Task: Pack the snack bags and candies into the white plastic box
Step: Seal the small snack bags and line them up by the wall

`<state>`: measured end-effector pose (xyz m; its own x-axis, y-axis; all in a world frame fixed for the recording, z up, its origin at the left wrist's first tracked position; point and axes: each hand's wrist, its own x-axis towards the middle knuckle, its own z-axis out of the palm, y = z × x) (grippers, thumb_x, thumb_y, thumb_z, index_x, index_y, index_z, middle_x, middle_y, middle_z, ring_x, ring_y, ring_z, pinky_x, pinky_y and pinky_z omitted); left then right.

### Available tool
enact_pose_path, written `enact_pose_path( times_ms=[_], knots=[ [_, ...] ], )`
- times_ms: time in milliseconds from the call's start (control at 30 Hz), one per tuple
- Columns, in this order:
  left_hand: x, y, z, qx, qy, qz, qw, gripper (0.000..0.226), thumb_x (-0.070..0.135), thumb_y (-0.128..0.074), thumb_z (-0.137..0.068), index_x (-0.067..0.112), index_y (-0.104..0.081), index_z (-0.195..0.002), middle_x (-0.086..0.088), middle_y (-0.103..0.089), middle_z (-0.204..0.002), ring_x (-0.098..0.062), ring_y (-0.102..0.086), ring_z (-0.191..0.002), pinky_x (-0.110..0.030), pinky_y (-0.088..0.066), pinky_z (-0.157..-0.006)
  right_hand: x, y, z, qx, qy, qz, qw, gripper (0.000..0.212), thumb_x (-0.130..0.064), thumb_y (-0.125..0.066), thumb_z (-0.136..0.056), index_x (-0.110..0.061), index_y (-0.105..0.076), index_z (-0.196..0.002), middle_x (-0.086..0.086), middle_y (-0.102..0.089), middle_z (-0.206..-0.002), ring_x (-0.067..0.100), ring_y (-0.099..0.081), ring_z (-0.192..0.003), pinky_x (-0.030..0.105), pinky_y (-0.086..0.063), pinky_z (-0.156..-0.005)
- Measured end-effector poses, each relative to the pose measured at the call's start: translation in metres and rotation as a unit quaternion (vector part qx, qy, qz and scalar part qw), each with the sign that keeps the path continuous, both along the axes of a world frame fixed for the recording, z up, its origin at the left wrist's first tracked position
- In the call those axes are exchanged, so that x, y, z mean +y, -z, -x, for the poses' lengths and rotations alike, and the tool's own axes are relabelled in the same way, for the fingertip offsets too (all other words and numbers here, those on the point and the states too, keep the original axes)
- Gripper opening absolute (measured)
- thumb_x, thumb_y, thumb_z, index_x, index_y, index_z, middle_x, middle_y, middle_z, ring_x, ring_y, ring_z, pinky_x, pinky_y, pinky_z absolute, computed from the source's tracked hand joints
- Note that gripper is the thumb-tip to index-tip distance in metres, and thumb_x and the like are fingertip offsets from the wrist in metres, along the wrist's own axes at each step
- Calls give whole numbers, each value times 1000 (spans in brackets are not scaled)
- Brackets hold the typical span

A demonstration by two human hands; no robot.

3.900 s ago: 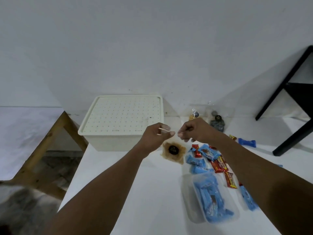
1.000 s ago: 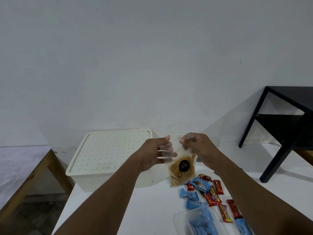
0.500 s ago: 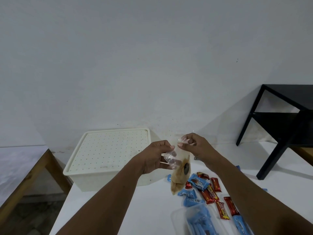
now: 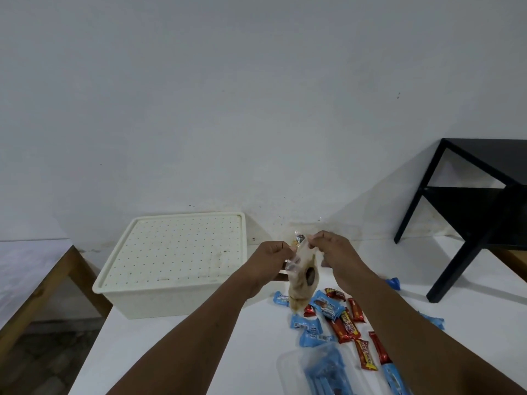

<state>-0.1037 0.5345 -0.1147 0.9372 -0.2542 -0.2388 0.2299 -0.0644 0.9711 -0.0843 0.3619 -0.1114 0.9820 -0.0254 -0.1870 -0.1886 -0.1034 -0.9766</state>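
A clear snack bag [image 4: 302, 277] of yellow-brown sticks with a round dark label hangs in the air above the table. My left hand [image 4: 269, 262] pinches its top left edge and my right hand [image 4: 332, 250] pinches its top right corner. The white plastic box [image 4: 171, 297] stands to the left against the wall, its dotted lid [image 4: 176, 249] on. Blue candies [image 4: 309, 327] and red candy bars [image 4: 346, 323] lie scattered on the white table below the bag. A clear bag of blue candies [image 4: 322, 372] lies near the front edge.
A black metal shelf frame [image 4: 467, 229] stands at the right on the table's far side. A wooden table frame [image 4: 42, 297] sits lower at the left, beyond the table's left edge. More wrapped sweets [image 4: 301, 238] lie by the wall behind my hands.
The snack bag has turned and twisted between my hands, its label now more side-on. Both hands keep their pinch on its top at about the same height.
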Motion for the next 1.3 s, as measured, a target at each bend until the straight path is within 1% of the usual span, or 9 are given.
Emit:
enact_pose_path(
  times_ms=[167,267,333,433,600,833,1033,1167,1300],
  knots=[
    [-13,14,-11,-41,-53,-40,997,33,31,-57,-98,1,-64,-86,-8,-76,-97,-18,-71,-92,-43,-56,-90,-16,14,-20,-10,67,24,997,24,-21,-64,-83,-15,-63,-60,14,-54,-79,23,-49,-68,45,-48,-68],
    [-13,29,-15,-43,-15,-72,996,33,23,-60,-94,-5,-69,-77,11,-75,-94,-10,-67,-100,-38,-52,-96,-34,26,-35,26,91,-17,995,20,-24,-66,-85,-17,-67,-66,16,-63,-92,28,-60,-83,55,-56,-82],
    [-19,43,-16,-38,38,-92,994,15,14,-66,-88,6,-79,-89,17,-71,-105,-3,-65,-102,-23,-52,-88,-42,34,-42,47,97,-45,993,16,-22,-66,-85,-14,-68,-72,17,-66,-104,33,-64,-100,55,-57,-87],
    [-37,68,-26,-62,64,-128,988,28,9,-70,-84,18,-77,-110,15,-69,-115,-2,-66,-103,-16,-53,-86,-47,49,-55,74,101,-52,991,13,-17,-65,-88,-15,-71,-76,16,-65,-111,36,-61,-109,57,-53,-92],
    [-56,109,-67,-45,-47,-190,980,37,23,-72,-87,22,-68,-124,5,-65,-130,-8,-71,-97,-30,-58,-89,-62,74,-84,103,49,-18,993,15,-20,-63,-92,-12,-74,-100,3,-62,-93,19,-58,-87,51,-53,-95],
    [-70,145,-140,13,-68,-237,969,34,19,-72,-87,24,-69,-121,5,-66,-128,-2,-70,-89,-10,-49,-75,-75,113,-155,132,-8,13,991,10,-18,-60,-95,-17,-70,-97,-1,-64,-90,11,-55,-78,36,-49,-85],
    [-70,167,-198,43,-82,-263,960,38,19,-69,-88,29,-63,-125,-4,-58,-138,-10,-69,-84,-14,-51,-68,-82,148,-214,164,-27,33,986,16,-16,-61,-93,-18,-69,-107,-3,-61,-98,15,-57,-84,40,-53,-84],
    [-69,167,-210,43,-70,-283,956,51,20,-67,-90,27,-53,-139,-1,-40,-154,-23,-53,-131,-35,-44,-109,-87,157,-230,145,-29,80,986,26,-22,-62,-89,-26,-66,-115,-5,-53,-114,16,-58,-98,38,-53,-87],
    [-66,150,-198,40,-63,-279,957,51,20,-65,-92,25,-52,-141,0,-42,-153,-27,-58,-124,-27,-44,-102,-86,147,-221,149,-23,104,983,26,-25,-63,-83,-26,-69,-108,6,-51,-130,24,-59,-101,37,-53,-83]
  ],
)
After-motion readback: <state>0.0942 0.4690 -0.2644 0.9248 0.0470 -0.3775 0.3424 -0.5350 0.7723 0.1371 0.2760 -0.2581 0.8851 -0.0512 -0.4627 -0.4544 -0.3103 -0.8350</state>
